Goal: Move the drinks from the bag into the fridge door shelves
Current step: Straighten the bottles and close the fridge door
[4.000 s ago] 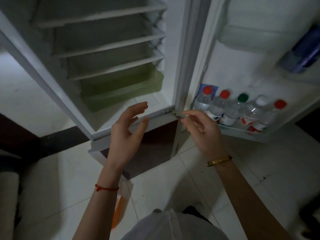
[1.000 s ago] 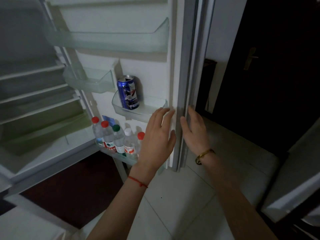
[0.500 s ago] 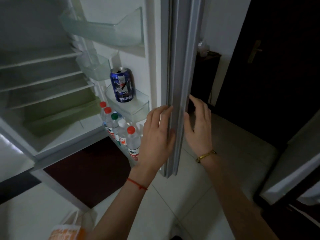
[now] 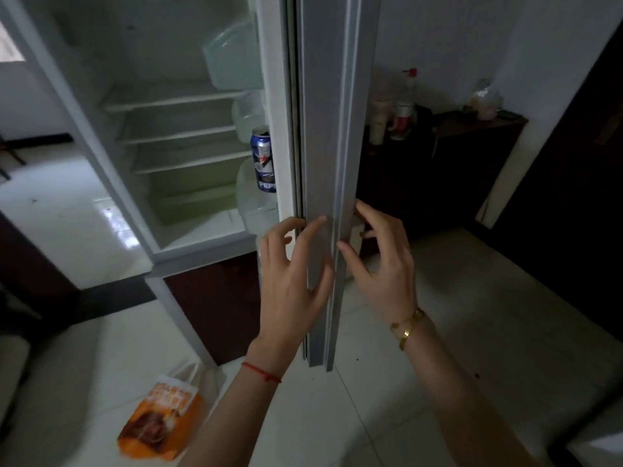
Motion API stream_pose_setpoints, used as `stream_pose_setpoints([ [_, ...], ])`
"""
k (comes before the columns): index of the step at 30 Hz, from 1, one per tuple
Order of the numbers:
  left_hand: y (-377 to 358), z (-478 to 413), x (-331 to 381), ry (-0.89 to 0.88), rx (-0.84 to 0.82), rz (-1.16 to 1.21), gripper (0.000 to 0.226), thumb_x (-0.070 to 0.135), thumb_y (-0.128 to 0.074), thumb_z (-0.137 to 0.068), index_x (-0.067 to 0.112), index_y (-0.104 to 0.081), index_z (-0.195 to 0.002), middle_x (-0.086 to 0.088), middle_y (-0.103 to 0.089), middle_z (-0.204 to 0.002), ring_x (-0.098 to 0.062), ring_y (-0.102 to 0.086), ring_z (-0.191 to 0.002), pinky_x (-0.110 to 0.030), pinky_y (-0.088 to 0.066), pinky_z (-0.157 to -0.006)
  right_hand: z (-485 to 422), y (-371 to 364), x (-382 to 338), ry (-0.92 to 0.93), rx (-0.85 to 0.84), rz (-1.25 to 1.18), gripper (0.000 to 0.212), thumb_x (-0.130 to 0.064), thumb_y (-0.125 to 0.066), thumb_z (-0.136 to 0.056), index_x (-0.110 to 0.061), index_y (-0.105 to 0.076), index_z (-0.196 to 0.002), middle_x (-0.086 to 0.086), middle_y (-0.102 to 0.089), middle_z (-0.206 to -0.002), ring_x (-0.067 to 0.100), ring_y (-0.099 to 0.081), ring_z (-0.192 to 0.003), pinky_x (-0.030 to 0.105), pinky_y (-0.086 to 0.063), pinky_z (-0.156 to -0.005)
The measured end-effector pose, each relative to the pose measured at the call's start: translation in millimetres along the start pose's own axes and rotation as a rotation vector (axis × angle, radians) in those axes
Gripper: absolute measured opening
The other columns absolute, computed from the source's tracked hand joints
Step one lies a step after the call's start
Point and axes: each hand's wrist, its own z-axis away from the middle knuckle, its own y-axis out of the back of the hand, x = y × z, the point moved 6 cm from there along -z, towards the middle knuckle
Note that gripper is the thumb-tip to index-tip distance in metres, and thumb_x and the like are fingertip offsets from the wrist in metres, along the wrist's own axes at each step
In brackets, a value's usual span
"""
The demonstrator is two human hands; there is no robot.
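The fridge door (image 4: 323,129) stands edge-on in front of me, swung partway toward the cabinet. My left hand (image 4: 290,281) rests spread on the door's inner edge. My right hand (image 4: 381,264) touches its outer edge, fingers apart. Neither hand holds a drink. A blue Pepsi can (image 4: 263,160) stands upright in a clear door shelf (image 4: 251,200), half hidden by the door's edge. The water bottles on the lower door shelf are hidden. The orange and white bag (image 4: 161,423) lies on the floor at lower left.
The fridge interior (image 4: 175,136) shows white shelves and a green drawer (image 4: 195,200). A dark side table (image 4: 445,143) with bottles and a plastic bag stands behind the door on the right. White floor tiles (image 4: 421,365) lie underfoot.
The door has swung further toward shut, now edge-on, hiding the water bottles and half of the can. Both hands stayed on its edge. The bag has come fully into view.
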Motion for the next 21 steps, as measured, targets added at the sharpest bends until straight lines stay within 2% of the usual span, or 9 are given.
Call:
stream_pose_setpoints([
  [4,17.9,9.8,-17.9,0.054,0.046,-0.105,0.053,0.024,-0.067,-0.089,0.014,-0.054,-0.139,-0.015,-0.041,-0.137,-0.028,-0.045,-0.125,-0.043,-0.046,-0.099,-5.1,-21.8,-22.8,0.122,-0.01,-0.056,0.057,-0.02,-0.071,-0.085,-0.005,-0.046,-0.134,0.007,-0.051,-0.132,0.019,-0.049,-0.124,0.032,-0.048,-0.101],
  [6,24.5,14.5,-26.7,0.077,0.069,-0.16,0.055,0.026,-0.07,-0.088,0.017,-0.052,-0.14,-0.014,-0.037,-0.143,-0.026,-0.042,-0.131,-0.043,-0.045,-0.102,-8.8,-32.8,-34.4,0.162,-0.018,-0.074,0.058,-0.019,-0.071,-0.084,-0.005,-0.046,-0.134,0.012,-0.05,-0.134,0.021,-0.045,-0.127,0.019,-0.035,-0.11],
  [8,32.1,19.2,-34.0,0.093,0.09,-0.208,0.057,0.026,-0.069,-0.089,0.019,-0.049,-0.141,-0.013,-0.033,-0.148,-0.026,-0.041,-0.134,-0.043,-0.045,-0.104,-12.6,-45.5,-43.7,0.189,-0.051,-0.094,0.06,-0.02,-0.071,-0.084,-0.006,-0.044,-0.136,0.013,-0.047,-0.138,0.021,-0.042,-0.131,0.013,-0.025,-0.113],
  [11,45.6,22.8,-41.7,0.143,0.122,-0.253,0.058,0.029,-0.068,-0.089,0.018,-0.046,-0.141,-0.012,-0.032,-0.149,-0.027,-0.044,-0.133,-0.042,-0.048,-0.103,-15.9,-65.3,-53.8,0.238,-0.126,-0.13,0.061,-0.022,-0.067,-0.088,-0.011,-0.039,-0.141,0.011,-0.043,-0.146,0.026,-0.043,-0.133,0.02,-0.025,-0.115],
  [13,54.6,23.6,-45.4,0.173,0.157,-0.26,0.056,0.028,-0.068,-0.089,0.014,-0.048,-0.139,-0.012,-0.039,-0.145,-0.025,-0.047,-0.129,-0.04,-0.049,-0.103,-17.9,-77.0,-59.6,0.27,-0.175,-0.15,0.058,-0.021,-0.064,-0.09,-0.011,-0.041,-0.142,0.008,-0.041,-0.149,0.027,-0.04,-0.136,0.027,-0.026,-0.117],
  [17,72.6,24.1,-57.6,0.281,0.244,-0.165,0.047,0.021,-0.067,-0.091,0.013,-0.052,-0.135,0.002,-0.053,-0.126,-0.019,-0.063,-0.097,-0.036,-0.057,-0.085,-24.9,-96.7,-70.1,0.299,-0.255,-0.144,0.054,-0.023,-0.058,-0.094,-0.012,-0.041,-0.144,0.003,-0.038,-0.152,0.026,-0.031,-0.141,0.04,-0.03,-0.116],
  [19,81.2,22.6,-64.8,0.318,0.299,-0.147,0.045,0.017,-0.066,-0.09,0.014,-0.052,-0.133,0.006,-0.055,-0.121,-0.008,-0.06,-0.097,-0.025,-0.055,-0.085,-29.5,-105.6,-73.5,0.299,-0.293,-0.148,0.054,-0.025,-0.055,-0.095,-0.013,-0.04,-0.145,0.001,-0.036,-0.153,0.025,-0.027,-0.143,0.042,-0.028,-0.117],
  [21,89.7,20.7,-73.8,0.336,0.34,-0.16,0.045,0.012,-0.067,-0.089,0.011,-0.053,-0.132,-0.002,-0.06,-0.12,0.0,-0.056,-0.101,-0.011,-0.048,-0.088,-33.9,-114.6,-77.0,0.314,-0.329,-0.134,0.054,-0.027,-0.052,-0.096,-0.015,-0.037,-0.147,0.0,-0.034,-0.155,0.024,-0.023,-0.145,0.04,-0.023,-0.12],
])
